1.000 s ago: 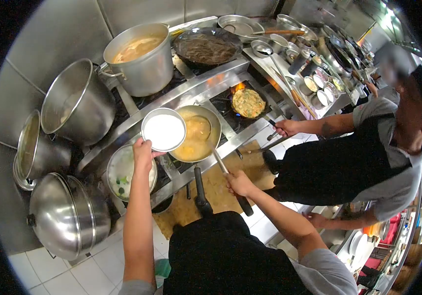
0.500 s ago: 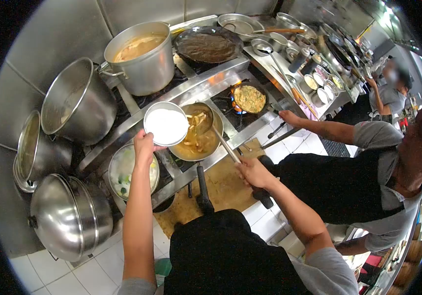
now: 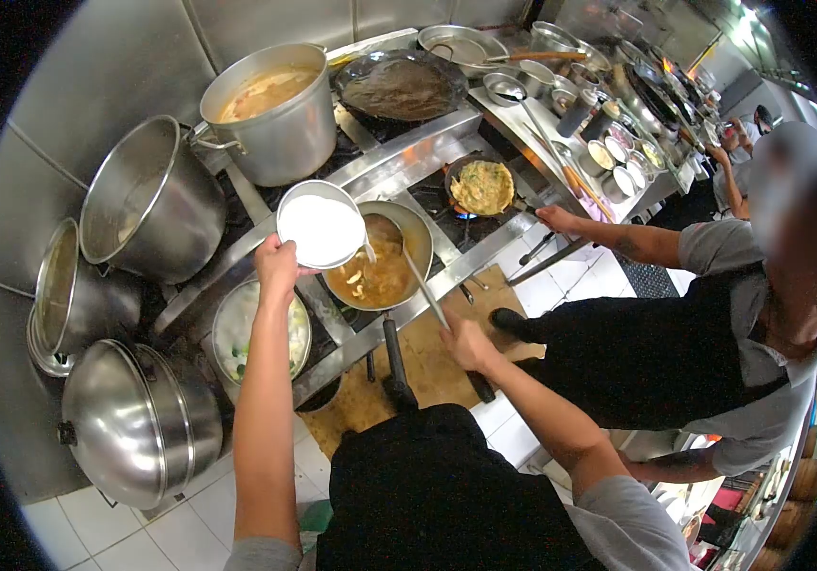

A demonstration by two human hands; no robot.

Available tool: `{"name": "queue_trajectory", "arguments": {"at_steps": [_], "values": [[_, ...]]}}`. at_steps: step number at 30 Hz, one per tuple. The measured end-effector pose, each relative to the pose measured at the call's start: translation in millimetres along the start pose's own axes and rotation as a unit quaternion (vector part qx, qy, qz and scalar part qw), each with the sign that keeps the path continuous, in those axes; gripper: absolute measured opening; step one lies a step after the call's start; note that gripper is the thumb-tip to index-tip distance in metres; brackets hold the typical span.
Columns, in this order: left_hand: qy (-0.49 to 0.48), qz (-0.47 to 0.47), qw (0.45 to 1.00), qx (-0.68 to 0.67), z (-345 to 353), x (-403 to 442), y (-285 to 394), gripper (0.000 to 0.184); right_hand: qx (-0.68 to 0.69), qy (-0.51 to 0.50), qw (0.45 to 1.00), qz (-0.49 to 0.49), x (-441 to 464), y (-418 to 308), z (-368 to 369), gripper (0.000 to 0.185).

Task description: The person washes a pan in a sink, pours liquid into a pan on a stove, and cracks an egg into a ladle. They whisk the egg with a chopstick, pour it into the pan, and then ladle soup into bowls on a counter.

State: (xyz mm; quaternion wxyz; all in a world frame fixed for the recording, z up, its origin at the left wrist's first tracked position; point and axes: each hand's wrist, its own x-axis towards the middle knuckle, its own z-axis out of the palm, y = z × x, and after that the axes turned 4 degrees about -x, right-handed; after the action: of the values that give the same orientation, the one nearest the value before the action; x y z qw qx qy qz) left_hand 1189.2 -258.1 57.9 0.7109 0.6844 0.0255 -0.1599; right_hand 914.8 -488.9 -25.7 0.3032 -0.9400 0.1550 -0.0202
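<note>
**White Liquid Trickles From Bowl Into Pan**

The bowl [image 3: 313,205] is tipped over the left rim of the pan [image 3: 415,231], near the stove's front edge [image 3: 484,252]. A thin white streak [image 3: 370,251] hangs from its right lip. The left hand [image 3: 278,266] is closed on the bowl's near rim, thumb above; the fingers beneath are mostly hidden. The right hand [image 3: 468,344] is wrapped around the ladle [image 3: 421,284], whose scoop sits in the pan.

The pouring looks barely under way: the bowl holds plenty of white, while the pan's food [image 3: 367,276] shows brown, with pale pieces and no clear white patch. By that reading, the cooking is well along and most of the liquid is left to add, though how much is meant to go in cannot be told.

Beside the pan, also at the front edge, a second pan [image 3: 297,354] holds pale liquid and green pieces. On the other side, a co-worker's hand [image 3: 559,220] grips a skillet with an omelette [image 3: 482,187]. Toward the stove's back edge stand a tall pot [image 3: 299,143] and a wok [image 3: 403,88].
</note>
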Motion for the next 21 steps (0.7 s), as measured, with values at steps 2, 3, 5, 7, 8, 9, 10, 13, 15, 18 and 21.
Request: {"name": "queue_trajectory", "arguments": {"at_steps": [2,3,5,7,8,9,10,13,15,18,21], "values": [[-0.002,0.013,1.0,-0.018,4,-1,4,0.021,0.243,-0.2,0.932,0.182,-6,-26,-12,0.027],[-0.004,0.025,0.999,-0.036,7,-2,7,0.018,0.38,-0.223,0.867,0.232,-8,-27,-13,0.022],[-0.003,0.024,0.999,-0.029,10,-1,8,0.017,0.497,-0.24,0.784,0.283,-6,-24,-22,0.02],[-0.001,0.024,0.999,-0.021,10,2,9,0.017,0.596,-0.242,0.683,0.348,-4,-29,-35,0.015],[-0.001,0.029,1.0,-0.01,10,3,9,0.017,0.596,-0.24,0.683,0.348,-5,-33,-42,0.015],[0.0,0.033,0.999,0.0,10,4,8,0.016,0.568,-0.233,0.709,0.348,-6,-35,-49,0.016],[-0.001,0.032,0.999,-0.001,11,4,9,0.016,0.539,-0.225,0.733,0.347,-6,-35,-53,0.017],[-0.013,0.033,0.999,-0.017,12,6,11,0.014,0.488,-0.216,0.783,0.321,-7,-32,-70,0.023],[-0.018,0.04,0.999,-0.017,11,11,8,0.01,0.406,-0.21,0.837,0.299,-8,-44,-90,0.027],[-0.013,0.04,0.999,-0.018,17,5,15,0.008,0.328,-0.201,0.889,0.249,-7,-36,-92,0.029],[-0.015,0.043,0.999,-0.021,20,1,22,0.009,0.281,-0.185,0.917,0.215,-5,-28,-91,0.031]]}}
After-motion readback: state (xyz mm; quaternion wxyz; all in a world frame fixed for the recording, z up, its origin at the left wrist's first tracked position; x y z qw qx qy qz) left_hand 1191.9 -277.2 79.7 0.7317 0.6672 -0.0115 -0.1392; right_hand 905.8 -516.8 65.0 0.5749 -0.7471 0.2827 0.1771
